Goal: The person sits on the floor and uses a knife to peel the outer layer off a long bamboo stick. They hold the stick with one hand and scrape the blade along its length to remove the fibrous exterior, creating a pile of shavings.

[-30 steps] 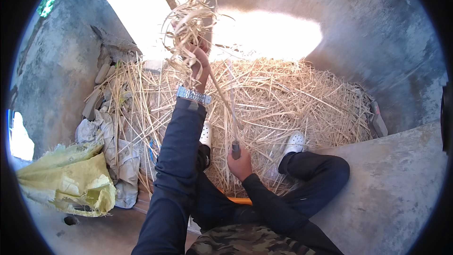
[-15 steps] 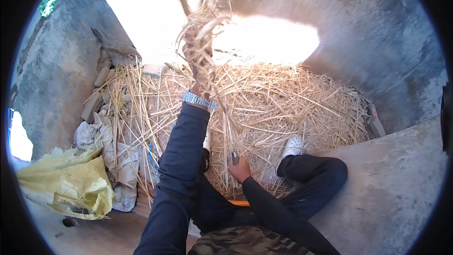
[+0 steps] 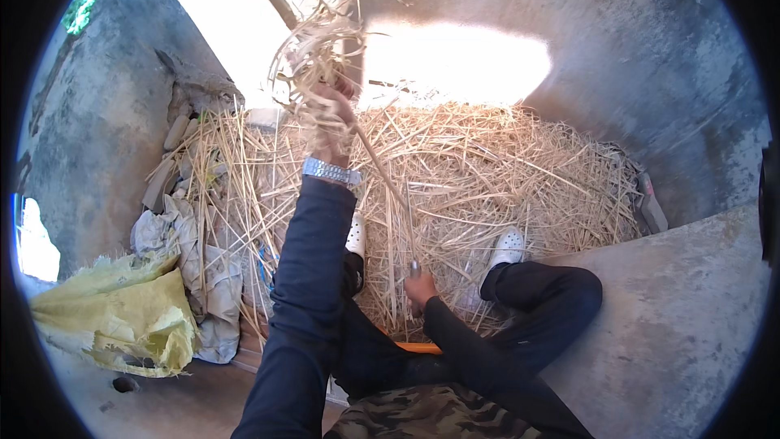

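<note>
Down near our lap, our right hand [image 3: 420,287] is clenched around the lower end of a long straw strand [image 3: 388,187], with a small dark tip, perhaps a tool, poking up from the fist; we cannot tell what it is. An orange edge [image 3: 418,348] shows just under that hand, between our dark trouser legs. Our white shoes [image 3: 509,245] rest on the near edge of the straw pile [image 3: 504,171].

From the right fist the strand runs up and to the left, its long axis slanting across the pile, to our left hand [image 3: 331,118]. That hand is raised well above the pile and closed on a tangled bundle of straw [image 3: 313,53], whose loose ends curl out over the fingers. A metal wristwatch [image 3: 331,171] sits on that wrist. So the strand lies stretched between both grips, the right hand the nearer and lower one, the left the farther and higher one.

Off the left edge of the pile lie crumpled grey sacks [image 3: 191,276] and, nearer us, a yellow woven bag [image 3: 114,317]. A few stones [image 3: 166,167] line the far-left edge. Beyond the pile, curved concrete walls [image 3: 634,57] rise, with a bright sunlit patch on them.
</note>
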Available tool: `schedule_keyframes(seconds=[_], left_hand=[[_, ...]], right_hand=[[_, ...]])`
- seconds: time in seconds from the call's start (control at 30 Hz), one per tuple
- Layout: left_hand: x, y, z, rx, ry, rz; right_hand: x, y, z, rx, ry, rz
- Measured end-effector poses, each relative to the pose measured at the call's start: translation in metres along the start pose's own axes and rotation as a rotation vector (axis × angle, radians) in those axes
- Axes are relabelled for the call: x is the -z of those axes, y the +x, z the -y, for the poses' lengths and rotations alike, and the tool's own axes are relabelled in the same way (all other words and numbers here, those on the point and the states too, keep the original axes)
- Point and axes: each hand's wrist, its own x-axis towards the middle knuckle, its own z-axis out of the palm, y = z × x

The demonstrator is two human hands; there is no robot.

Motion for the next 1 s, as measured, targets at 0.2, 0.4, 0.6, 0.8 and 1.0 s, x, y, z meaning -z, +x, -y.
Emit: schedule_keyframes(seconds=[0.2, 0.4, 0.6, 0.8, 1.0], left_hand=[[0.027, 0.004, -0.027, 0.056, -0.087, 0.146], [0.043, -0.001, -0.052, 0.264, -0.19, 0.424], [0.01, -0.036, -0.061, 0.338, -0.141, 0.081], [0.011, -0.02, -0.053, 0.343, -0.125, 0.191], [0.008, -0.032, -0.029, 0.312, -0.178, 0.464]], right_hand=[[0.033, -0.009, -0.012, -0.182, -0.086, 0.144], [0.027, -0.065, 0.138, 0.406, 0.211, 0.133], [0.012, -0.028, 0.086, 0.279, 0.195, 0.135], [0.047, -0.057, 0.133, 0.233, 0.236, 0.165], [0.029, -0.037, 0.114, 0.391, 0.219, -0.029]])
